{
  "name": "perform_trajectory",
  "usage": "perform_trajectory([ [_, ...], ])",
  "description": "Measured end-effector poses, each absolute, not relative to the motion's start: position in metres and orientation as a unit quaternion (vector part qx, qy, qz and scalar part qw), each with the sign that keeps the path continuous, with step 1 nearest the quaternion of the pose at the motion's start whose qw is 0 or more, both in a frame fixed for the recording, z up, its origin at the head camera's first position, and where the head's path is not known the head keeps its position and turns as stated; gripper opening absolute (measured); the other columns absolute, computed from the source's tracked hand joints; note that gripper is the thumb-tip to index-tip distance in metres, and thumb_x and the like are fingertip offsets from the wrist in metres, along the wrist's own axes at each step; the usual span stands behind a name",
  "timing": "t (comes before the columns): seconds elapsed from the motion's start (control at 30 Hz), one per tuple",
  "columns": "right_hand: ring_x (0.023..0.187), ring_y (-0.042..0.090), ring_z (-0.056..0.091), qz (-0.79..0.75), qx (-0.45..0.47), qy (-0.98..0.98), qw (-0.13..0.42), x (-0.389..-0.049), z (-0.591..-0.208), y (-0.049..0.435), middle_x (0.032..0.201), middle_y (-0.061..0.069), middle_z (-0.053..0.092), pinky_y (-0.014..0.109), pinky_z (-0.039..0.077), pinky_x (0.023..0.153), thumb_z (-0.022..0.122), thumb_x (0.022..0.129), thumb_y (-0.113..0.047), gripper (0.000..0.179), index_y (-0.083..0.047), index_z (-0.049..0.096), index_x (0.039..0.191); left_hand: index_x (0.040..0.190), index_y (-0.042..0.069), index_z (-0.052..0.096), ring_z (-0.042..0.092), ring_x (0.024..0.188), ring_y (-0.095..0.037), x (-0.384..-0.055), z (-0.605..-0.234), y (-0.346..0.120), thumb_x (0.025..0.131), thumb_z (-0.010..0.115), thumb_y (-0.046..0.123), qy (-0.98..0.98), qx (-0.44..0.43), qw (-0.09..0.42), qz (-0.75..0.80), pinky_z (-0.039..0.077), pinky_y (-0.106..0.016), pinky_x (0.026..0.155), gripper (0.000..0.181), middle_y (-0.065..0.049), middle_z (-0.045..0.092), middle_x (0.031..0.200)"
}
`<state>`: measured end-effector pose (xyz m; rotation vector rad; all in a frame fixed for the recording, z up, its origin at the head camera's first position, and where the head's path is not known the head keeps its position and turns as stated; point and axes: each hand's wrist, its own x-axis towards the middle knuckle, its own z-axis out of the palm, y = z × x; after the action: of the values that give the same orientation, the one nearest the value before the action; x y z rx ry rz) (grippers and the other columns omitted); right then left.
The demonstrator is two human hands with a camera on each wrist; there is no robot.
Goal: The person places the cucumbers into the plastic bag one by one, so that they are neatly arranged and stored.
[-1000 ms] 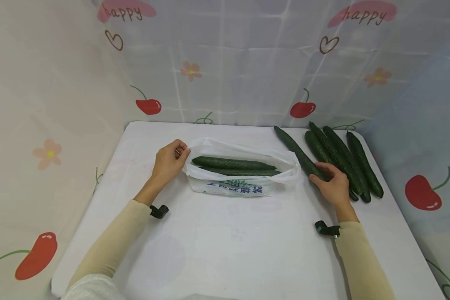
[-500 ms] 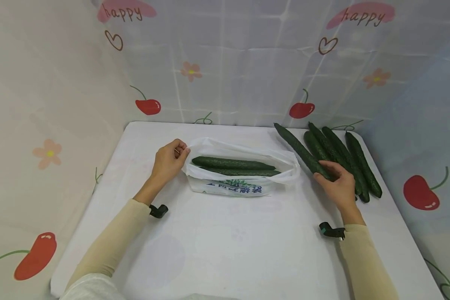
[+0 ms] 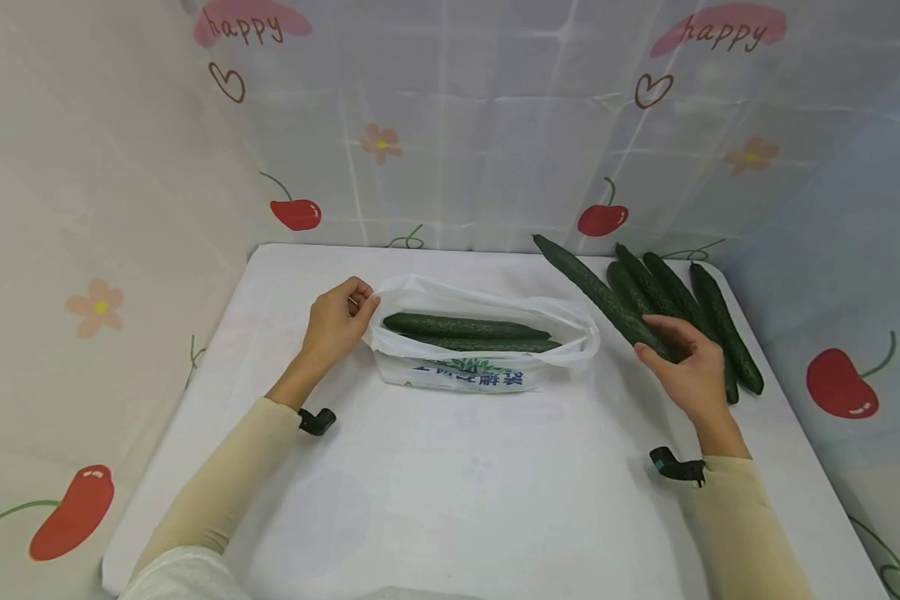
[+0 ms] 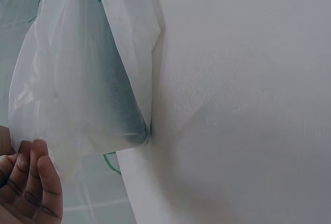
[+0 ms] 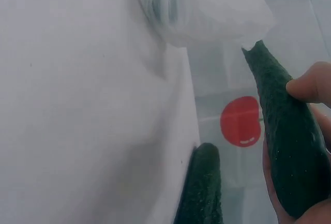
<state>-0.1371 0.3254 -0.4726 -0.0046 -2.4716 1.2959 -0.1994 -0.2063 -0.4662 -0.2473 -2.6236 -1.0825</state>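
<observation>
A white plastic bag (image 3: 457, 379) with blue and green print lies mouth-up in the middle of the table. Inside it, two cucumbers (image 3: 465, 326) lie side by side. My left hand (image 3: 337, 321) pinches the bag's left rim between thumb and fingertips; the left wrist view shows those fingers (image 4: 39, 180) at the plastic. In my right hand (image 3: 690, 362) is another cucumber (image 3: 592, 287), gripped near its lower end and slanting up to the left. The right wrist view has this cucumber (image 5: 289, 136) between thumb and fingers, its far tip beside the bag (image 5: 217, 12).
Several more cucumbers (image 3: 723, 325) lie together at the table's back right, close behind my right hand. A printed curtain (image 3: 480, 150) hangs along the back edge of the white table (image 3: 450, 500) and at both sides.
My right hand has moved right and slightly toward me, lifting the cucumber, whose far end now points higher and further left. The left hand and the bag have stayed in place.
</observation>
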Motion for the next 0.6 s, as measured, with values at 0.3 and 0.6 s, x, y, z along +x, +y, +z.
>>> perform_trajectory([
  [0.3, 0.115, -0.006, 0.064, 0.461, 0.050, -0.865, 0.192, -0.133, -0.454, 0.317, 0.125, -0.020, 0.071, 0.003, 0.046, 0.094, 0.084, 0.090, -0.002, 0.044, -0.012, 0.075, 0.132, 0.103, 0.012, 0.070, 0.064, 0.075, -0.018, -0.200, -0.467, -0.207, 0.106, 0.069, 0.025, -0.911, -0.086, 0.146, -0.377, 0.049, -0.031, 0.070, 0.014, -0.005, 0.070, 0.086],
  [0.6, 0.105, -0.007, 0.065, 0.458, 0.071, -0.873, 0.152, -0.130, -0.443, 0.309, 0.120, -0.020, 0.070, 0.003, 0.051, 0.087, 0.084, 0.089, -0.002, 0.045, -0.011, 0.074, 0.132, 0.102, 0.012, 0.070, 0.063, 0.074, -0.018, -0.202, -0.469, -0.207, 0.106, 0.069, 0.025, -0.910, -0.087, 0.148, -0.378, 0.049, -0.030, 0.070, 0.014, -0.005, 0.070, 0.086],
])
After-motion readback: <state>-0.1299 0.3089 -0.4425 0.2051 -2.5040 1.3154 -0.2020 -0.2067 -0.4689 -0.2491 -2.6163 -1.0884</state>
